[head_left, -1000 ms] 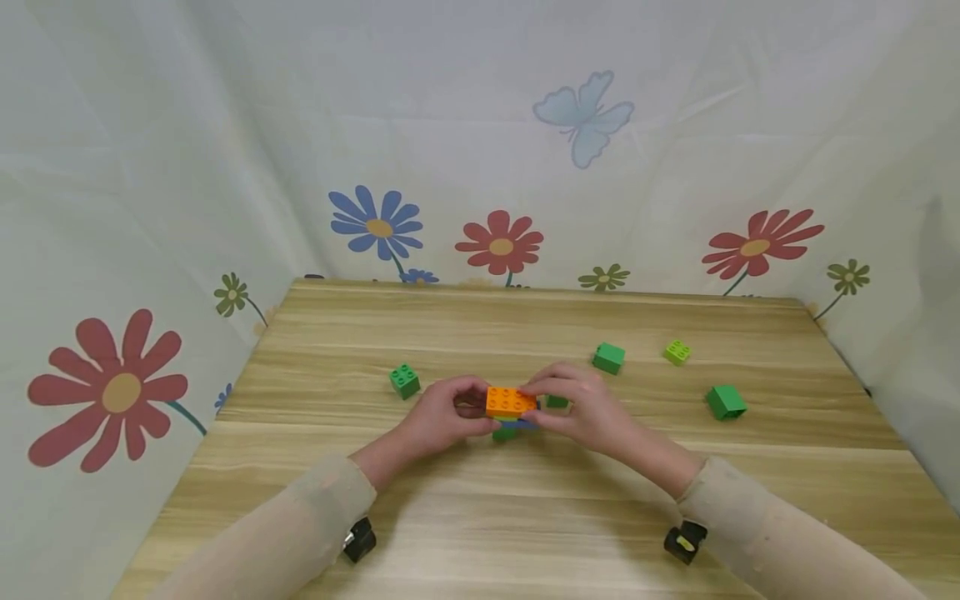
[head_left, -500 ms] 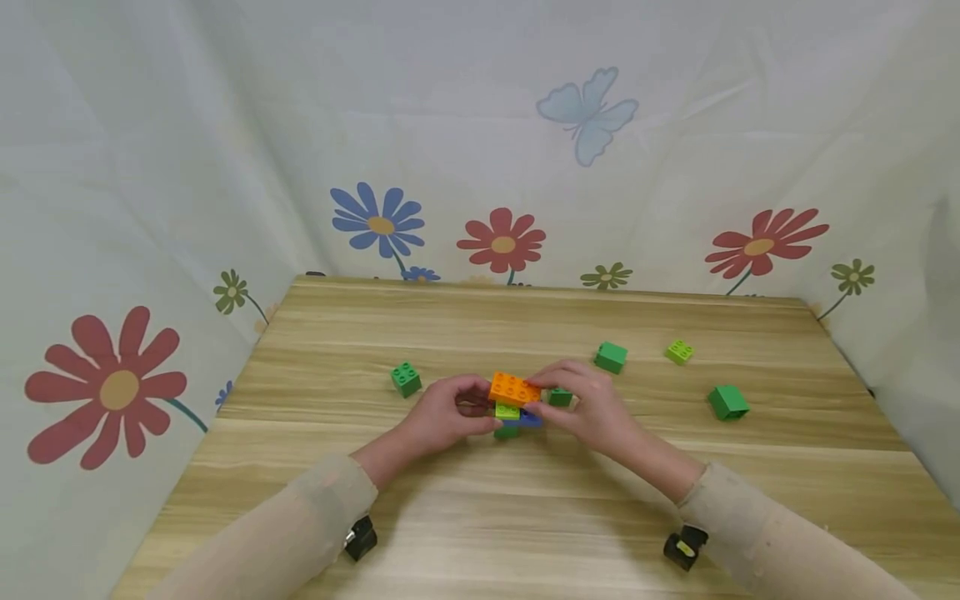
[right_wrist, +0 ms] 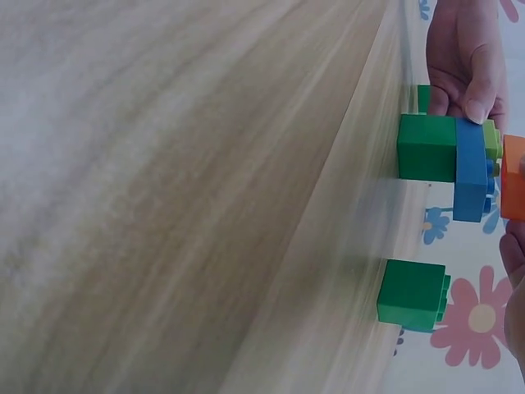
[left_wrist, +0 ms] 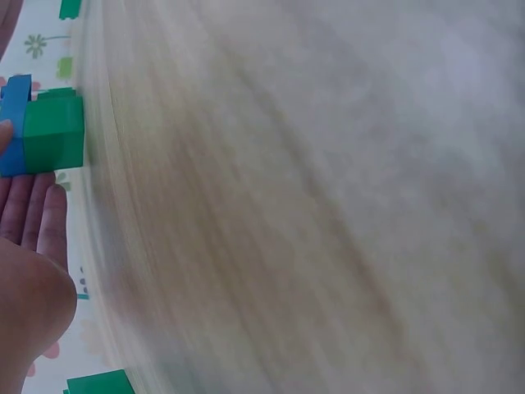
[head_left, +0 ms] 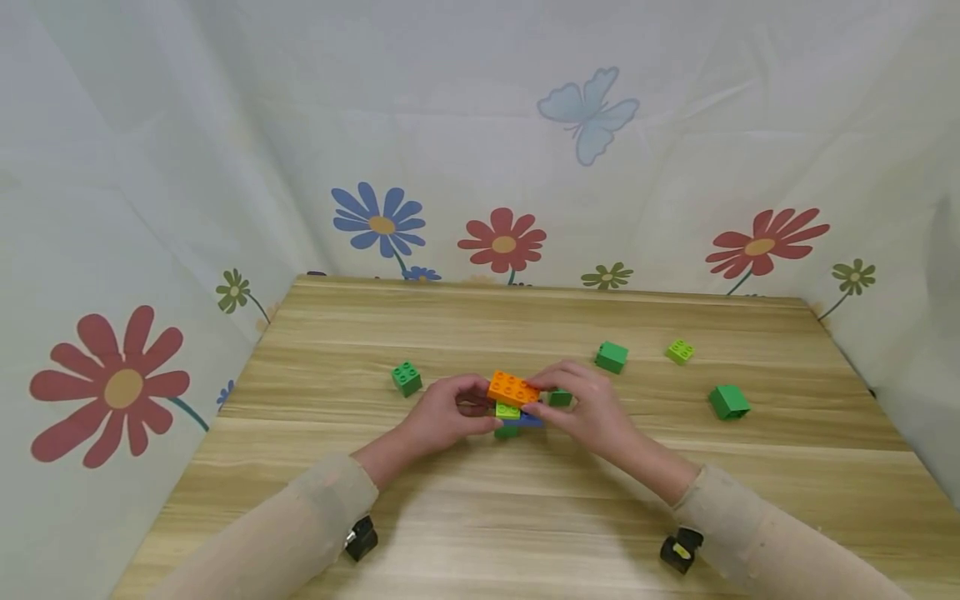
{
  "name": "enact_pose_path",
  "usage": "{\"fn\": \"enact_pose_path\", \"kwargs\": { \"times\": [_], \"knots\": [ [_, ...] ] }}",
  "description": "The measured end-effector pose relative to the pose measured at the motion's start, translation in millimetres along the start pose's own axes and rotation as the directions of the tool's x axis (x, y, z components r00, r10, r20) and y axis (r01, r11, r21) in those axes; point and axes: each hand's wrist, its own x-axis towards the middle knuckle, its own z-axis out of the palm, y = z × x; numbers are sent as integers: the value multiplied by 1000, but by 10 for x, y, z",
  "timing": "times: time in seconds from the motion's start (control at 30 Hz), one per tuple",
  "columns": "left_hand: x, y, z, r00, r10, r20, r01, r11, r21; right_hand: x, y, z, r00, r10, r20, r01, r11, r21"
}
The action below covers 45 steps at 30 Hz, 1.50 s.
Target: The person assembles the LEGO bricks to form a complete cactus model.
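My left hand (head_left: 446,410) grips a small stack of toy building bricks at the middle of the table. At its bottom is a green brick (right_wrist: 426,148), then a longer blue brick (right_wrist: 469,176) that juts out to the right. A small lime brick (head_left: 507,412) sits on the blue one's left part, its studs showing. Just above the stack, my right hand (head_left: 588,406) pinches an orange brick (head_left: 513,388) by its right end, slightly tilted. The right wrist view shows a gap between orange and lime bricks.
A green brick (head_left: 559,397) stands just behind my right fingers. Another green brick (head_left: 407,378) lies to the left. Towards the back right are a green brick (head_left: 612,357), a lime brick (head_left: 680,352) and a green brick (head_left: 729,402) on its side. A flowered curtain (head_left: 480,142) hangs behind.
The orange brick has come up off the stack and turned slightly in my right hand, uncovering the lime studs and part of the blue brick. My left hand has stayed in place.
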Motion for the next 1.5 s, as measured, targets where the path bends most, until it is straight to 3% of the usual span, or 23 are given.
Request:
{"fn": "enact_pose_path", "kwargs": {
  "times": [0.43,1.23,1.5],
  "knots": [
    [-2,2,-3,1000,-2,6,2,1000,-8,-5,-30,54,999,-8,39,8,1000,3],
    [19,-22,-21,1000,16,24,-16,1000,14,38,-41,129,991,-121,60,120,993,22],
    [28,-22,-28,1000,-14,18,14,1000,22,35,22,137,982,-181,62,180,983,22]
  ]
}}
